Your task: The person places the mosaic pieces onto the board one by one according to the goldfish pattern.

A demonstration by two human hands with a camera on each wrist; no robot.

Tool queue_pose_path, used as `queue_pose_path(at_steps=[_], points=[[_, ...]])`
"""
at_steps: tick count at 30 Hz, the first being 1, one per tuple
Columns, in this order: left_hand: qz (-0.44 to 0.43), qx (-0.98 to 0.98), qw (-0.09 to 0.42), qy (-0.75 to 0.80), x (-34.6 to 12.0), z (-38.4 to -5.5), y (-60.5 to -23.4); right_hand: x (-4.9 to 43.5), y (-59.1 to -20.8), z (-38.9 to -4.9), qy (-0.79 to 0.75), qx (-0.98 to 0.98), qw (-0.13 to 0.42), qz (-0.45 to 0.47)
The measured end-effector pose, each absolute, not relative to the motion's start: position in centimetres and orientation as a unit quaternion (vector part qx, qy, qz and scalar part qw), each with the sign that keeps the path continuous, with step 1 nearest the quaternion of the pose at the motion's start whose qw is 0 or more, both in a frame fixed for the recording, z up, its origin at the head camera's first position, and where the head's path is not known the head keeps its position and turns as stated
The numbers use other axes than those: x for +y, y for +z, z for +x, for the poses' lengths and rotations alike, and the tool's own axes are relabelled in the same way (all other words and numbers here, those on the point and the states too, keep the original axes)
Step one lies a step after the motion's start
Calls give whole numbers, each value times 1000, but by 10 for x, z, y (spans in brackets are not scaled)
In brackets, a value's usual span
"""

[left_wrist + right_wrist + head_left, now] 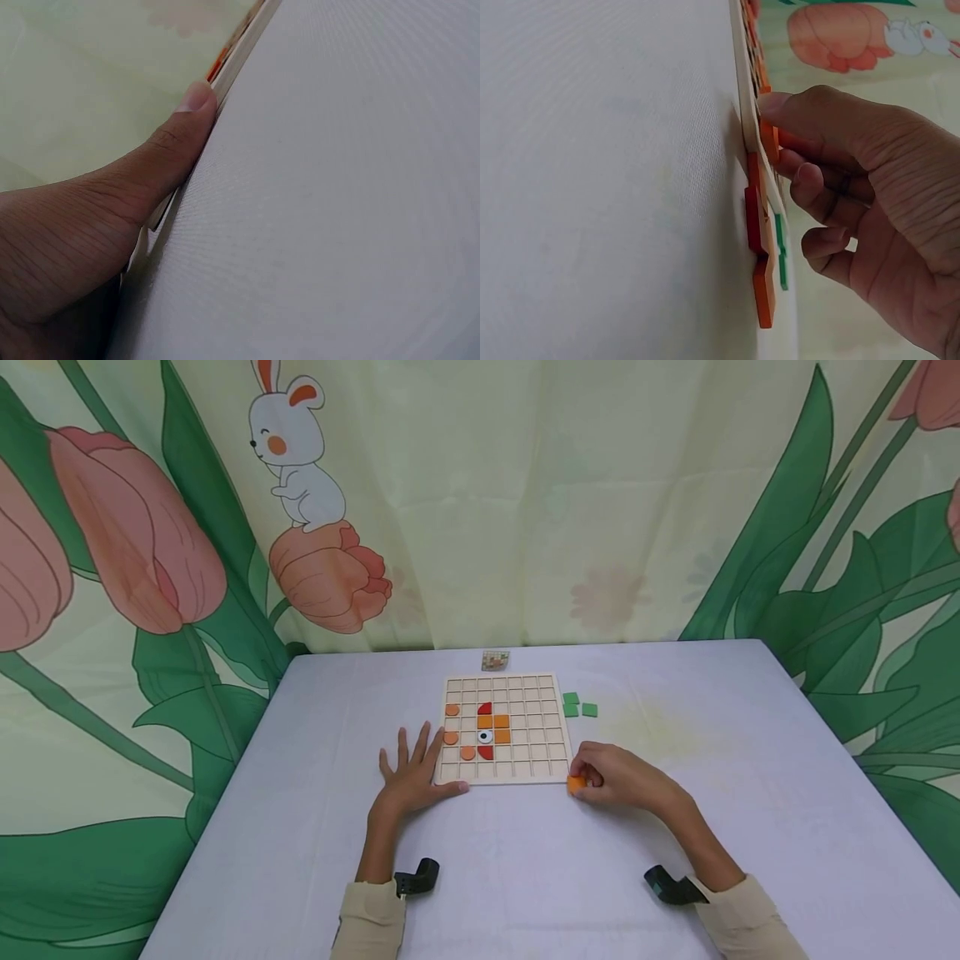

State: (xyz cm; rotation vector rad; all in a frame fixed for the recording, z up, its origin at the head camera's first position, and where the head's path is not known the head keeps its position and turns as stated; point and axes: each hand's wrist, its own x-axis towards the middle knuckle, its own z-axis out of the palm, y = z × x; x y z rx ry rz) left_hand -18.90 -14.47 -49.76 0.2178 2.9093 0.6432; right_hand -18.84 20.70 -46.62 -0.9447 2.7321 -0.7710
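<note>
A pale wooden grid board (534, 752) lies on the table. Beside its front left corner my left hand (408, 783) rests with spread, straight fingers, and its thumb touches the front edge. At the front right corner, my right hand (618, 779) pinches an orange tile (769, 135) between thumb and fingers. Coloured pieces sit in the grid: orange squares (502, 721), red quarter rounds (485, 752), peach discs (468, 752) and an eye piece (485, 737). In the right wrist view, a red piece (754, 221) and an orange piece (763, 296) lie near the right hand.
Several green square tiles (572, 710) lie off the board's right edge. Behind the board sits a small patterned packet (495, 661). White cloth covers the table (525, 877), and a printed curtain (525, 510) hangs at its far edge.
</note>
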Motion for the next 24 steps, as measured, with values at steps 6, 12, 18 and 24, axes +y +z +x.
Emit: queue_pose_path(at_steps=[6, 12, 18, 24], points=[[71, 971, 74, 214, -145, -189, -499, 196, -468, -198, -259, 909, 74, -318], [73, 972, 72, 210, -145, -190, -500, 183, -468, -206, -249, 909, 80, -326], [72, 973, 76, 205, -146, -190, -499, 170, -467, -212, -248, 909, 84, -325], [71, 971, 77, 213, -146, -189, -498, 156, -465, -220, -250, 910, 82, -319]])
